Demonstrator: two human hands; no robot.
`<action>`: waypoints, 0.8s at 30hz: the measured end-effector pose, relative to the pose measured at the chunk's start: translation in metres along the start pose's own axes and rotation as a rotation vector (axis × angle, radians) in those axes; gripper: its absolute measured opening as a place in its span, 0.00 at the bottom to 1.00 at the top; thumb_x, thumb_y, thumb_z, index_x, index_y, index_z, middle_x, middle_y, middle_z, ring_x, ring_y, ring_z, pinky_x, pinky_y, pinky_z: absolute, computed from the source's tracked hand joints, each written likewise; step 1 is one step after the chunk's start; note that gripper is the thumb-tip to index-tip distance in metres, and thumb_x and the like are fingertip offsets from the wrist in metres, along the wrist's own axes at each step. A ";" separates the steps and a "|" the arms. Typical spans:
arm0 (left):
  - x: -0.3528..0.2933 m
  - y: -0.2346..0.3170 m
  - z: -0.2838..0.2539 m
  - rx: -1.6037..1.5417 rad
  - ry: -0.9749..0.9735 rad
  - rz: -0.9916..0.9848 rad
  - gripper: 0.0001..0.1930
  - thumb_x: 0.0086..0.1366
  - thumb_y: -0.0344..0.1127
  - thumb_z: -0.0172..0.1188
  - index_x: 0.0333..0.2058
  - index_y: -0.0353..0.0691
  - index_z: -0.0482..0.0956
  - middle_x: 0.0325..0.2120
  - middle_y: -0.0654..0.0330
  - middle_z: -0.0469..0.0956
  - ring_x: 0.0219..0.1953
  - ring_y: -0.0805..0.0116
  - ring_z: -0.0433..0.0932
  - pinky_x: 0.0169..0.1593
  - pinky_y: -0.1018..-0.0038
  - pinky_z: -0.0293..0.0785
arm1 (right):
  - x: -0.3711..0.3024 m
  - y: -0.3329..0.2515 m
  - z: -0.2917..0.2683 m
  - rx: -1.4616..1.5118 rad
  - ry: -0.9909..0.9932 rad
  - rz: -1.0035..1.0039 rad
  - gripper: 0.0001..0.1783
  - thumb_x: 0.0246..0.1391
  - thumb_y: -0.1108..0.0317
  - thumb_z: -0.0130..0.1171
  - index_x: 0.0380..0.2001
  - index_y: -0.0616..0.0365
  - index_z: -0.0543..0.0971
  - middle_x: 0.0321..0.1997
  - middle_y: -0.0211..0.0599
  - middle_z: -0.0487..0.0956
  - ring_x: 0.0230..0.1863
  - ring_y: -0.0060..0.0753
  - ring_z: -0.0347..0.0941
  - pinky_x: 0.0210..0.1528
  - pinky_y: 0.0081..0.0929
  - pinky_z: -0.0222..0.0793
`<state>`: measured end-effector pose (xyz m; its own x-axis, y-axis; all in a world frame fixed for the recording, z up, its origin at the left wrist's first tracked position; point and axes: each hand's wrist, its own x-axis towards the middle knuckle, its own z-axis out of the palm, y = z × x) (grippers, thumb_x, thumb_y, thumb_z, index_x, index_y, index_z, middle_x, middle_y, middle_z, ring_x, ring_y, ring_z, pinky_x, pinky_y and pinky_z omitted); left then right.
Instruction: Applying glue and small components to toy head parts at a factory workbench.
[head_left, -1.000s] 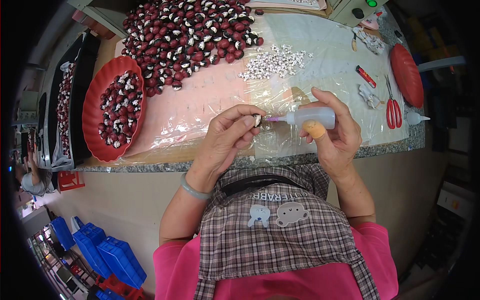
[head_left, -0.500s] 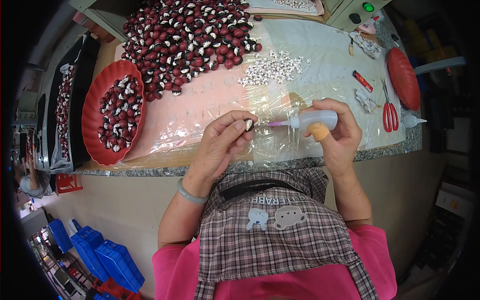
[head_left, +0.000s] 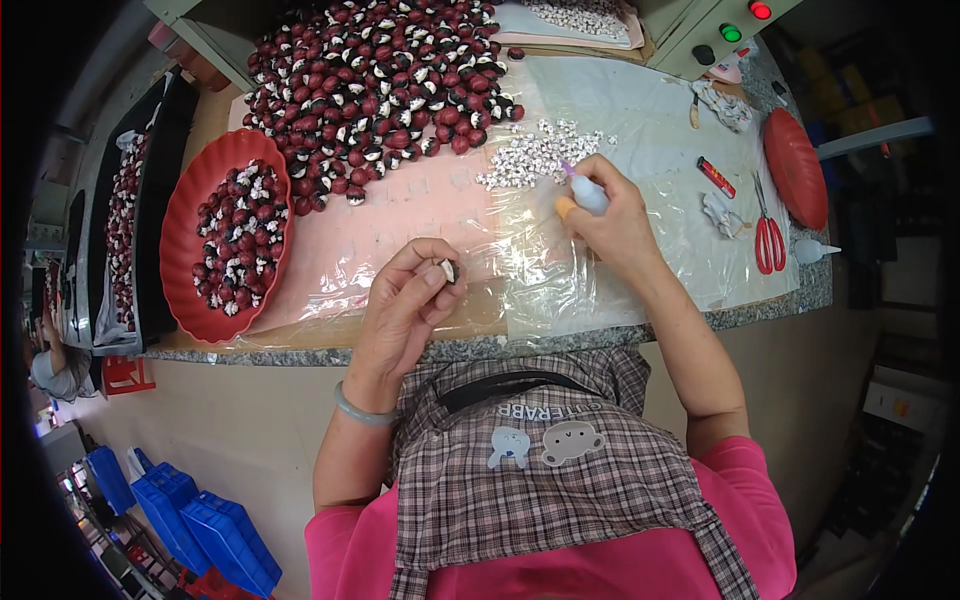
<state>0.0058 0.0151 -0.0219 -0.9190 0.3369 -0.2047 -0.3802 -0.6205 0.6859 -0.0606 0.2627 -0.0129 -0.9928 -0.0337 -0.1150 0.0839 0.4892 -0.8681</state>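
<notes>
Between the thumb and fingers of my left hand (head_left: 405, 305) is a small black-and-white piece (head_left: 450, 271), held above the near part of the plastic-covered table. My right hand (head_left: 622, 222) is wrapped round a translucent squeeze bottle (head_left: 590, 196) with a purple tip, and an orange cover sits on one digit. The tip points down at the right side of a scatter of small white pieces (head_left: 525, 158); whether it touches one I cannot tell. A large heap of dark red, black and white rounded pieces (head_left: 375, 95) lies at the back left.
A red scalloped dish (head_left: 172, 255) with similar rounded pieces stands at the left, beside a long black tray (head_left: 170, 135). Toward the right lie red-handled scissors (head_left: 769, 245), a red marker-like stick (head_left: 716, 177), crumpled tissue (head_left: 724, 215), another red dish (head_left: 797, 165) and a second small bottle (head_left: 812, 251).
My right hand has carried the squeeze bottle forward and left to the white pieces. My left hand, keeping its piece, has drawn left and slightly nearer. A red light now shows on the box.
</notes>
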 end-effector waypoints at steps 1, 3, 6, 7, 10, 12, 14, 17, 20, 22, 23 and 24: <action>-0.001 0.000 0.000 0.036 0.022 0.002 0.09 0.65 0.32 0.55 0.43 0.35 0.73 0.30 0.63 0.73 0.26 0.84 0.64 0.27 0.89 0.58 | 0.005 -0.002 0.003 -0.003 -0.002 -0.002 0.12 0.48 0.74 0.62 0.38 0.60 0.75 0.32 0.38 0.77 0.36 0.34 0.77 0.37 0.29 0.72; -0.002 0.002 0.000 0.070 0.046 0.008 0.10 0.65 0.31 0.54 0.44 0.34 0.73 0.30 0.62 0.74 0.26 0.84 0.64 0.27 0.89 0.58 | 0.012 -0.006 0.009 -0.271 0.111 -0.416 0.12 0.46 0.73 0.62 0.37 0.59 0.77 0.32 0.41 0.76 0.35 0.43 0.76 0.38 0.33 0.70; -0.003 0.004 -0.002 0.089 0.039 -0.003 0.13 0.65 0.31 0.54 0.47 0.33 0.73 0.30 0.63 0.74 0.26 0.84 0.64 0.26 0.89 0.58 | 0.017 -0.005 0.014 -0.381 0.082 -0.423 0.11 0.44 0.71 0.64 0.34 0.59 0.78 0.33 0.43 0.76 0.36 0.48 0.74 0.39 0.37 0.70; -0.004 0.003 -0.004 0.112 0.050 -0.029 0.14 0.66 0.31 0.54 0.48 0.32 0.73 0.30 0.63 0.74 0.25 0.84 0.64 0.26 0.89 0.57 | 0.016 -0.007 0.015 -0.383 0.079 -0.424 0.11 0.44 0.71 0.64 0.34 0.59 0.78 0.33 0.43 0.76 0.36 0.48 0.74 0.39 0.37 0.70; -0.004 0.004 -0.001 0.118 0.065 -0.046 0.15 0.66 0.32 0.54 0.49 0.32 0.73 0.29 0.63 0.74 0.25 0.84 0.64 0.26 0.89 0.57 | 0.013 -0.012 0.014 -0.429 0.045 -0.426 0.12 0.44 0.70 0.64 0.35 0.58 0.79 0.34 0.43 0.75 0.35 0.49 0.74 0.40 0.39 0.70; -0.004 0.004 0.000 0.101 0.069 -0.037 0.15 0.67 0.33 0.53 0.49 0.32 0.73 0.29 0.64 0.74 0.24 0.84 0.63 0.25 0.89 0.57 | 0.010 -0.013 0.009 -0.442 -0.044 -0.441 0.13 0.43 0.69 0.65 0.35 0.58 0.79 0.35 0.42 0.75 0.36 0.49 0.74 0.40 0.40 0.70; -0.004 0.002 0.000 0.069 0.019 0.003 0.14 0.68 0.35 0.52 0.49 0.34 0.73 0.28 0.64 0.74 0.24 0.84 0.63 0.25 0.89 0.57 | 0.007 -0.018 0.006 -0.447 -0.102 -0.421 0.13 0.43 0.70 0.65 0.36 0.58 0.79 0.35 0.42 0.75 0.36 0.49 0.74 0.41 0.39 0.70; -0.005 0.001 -0.004 0.090 0.019 -0.010 0.14 0.69 0.36 0.51 0.49 0.35 0.73 0.28 0.64 0.74 0.25 0.84 0.63 0.25 0.89 0.57 | 0.006 -0.021 -0.001 -0.432 -0.182 -0.385 0.13 0.43 0.71 0.64 0.36 0.60 0.80 0.35 0.41 0.76 0.36 0.44 0.74 0.41 0.35 0.70; -0.005 0.003 -0.005 0.105 0.027 0.000 0.14 0.69 0.36 0.51 0.49 0.35 0.73 0.28 0.64 0.74 0.25 0.84 0.63 0.25 0.89 0.57 | 0.007 -0.025 -0.006 -0.363 -0.206 -0.338 0.13 0.44 0.72 0.64 0.36 0.62 0.80 0.34 0.40 0.76 0.35 0.39 0.75 0.40 0.31 0.70; -0.008 0.006 -0.002 0.116 0.053 -0.004 0.15 0.68 0.36 0.52 0.49 0.34 0.73 0.28 0.63 0.73 0.25 0.83 0.63 0.26 0.88 0.58 | 0.009 -0.025 -0.005 -0.300 -0.208 -0.311 0.13 0.44 0.73 0.64 0.37 0.62 0.80 0.34 0.40 0.76 0.35 0.38 0.75 0.39 0.31 0.70; -0.009 0.007 0.000 0.124 0.074 -0.009 0.16 0.68 0.36 0.52 0.50 0.32 0.72 0.28 0.62 0.72 0.26 0.81 0.62 0.28 0.87 0.59 | 0.010 -0.024 -0.004 -0.298 -0.196 -0.334 0.13 0.45 0.73 0.64 0.37 0.62 0.80 0.33 0.40 0.76 0.34 0.38 0.75 0.39 0.31 0.70; -0.009 0.008 0.001 0.122 0.072 -0.010 0.16 0.68 0.36 0.52 0.50 0.32 0.72 0.28 0.62 0.72 0.26 0.81 0.62 0.28 0.87 0.59 | 0.010 -0.024 -0.002 -0.303 -0.180 -0.353 0.14 0.45 0.73 0.64 0.38 0.62 0.80 0.32 0.40 0.76 0.33 0.39 0.75 0.39 0.31 0.71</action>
<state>0.0109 0.0072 -0.0138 -0.9220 0.2885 -0.2582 -0.3779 -0.5249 0.7627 -0.0724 0.2526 0.0075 -0.9234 -0.3796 0.0566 -0.3100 0.6509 -0.6930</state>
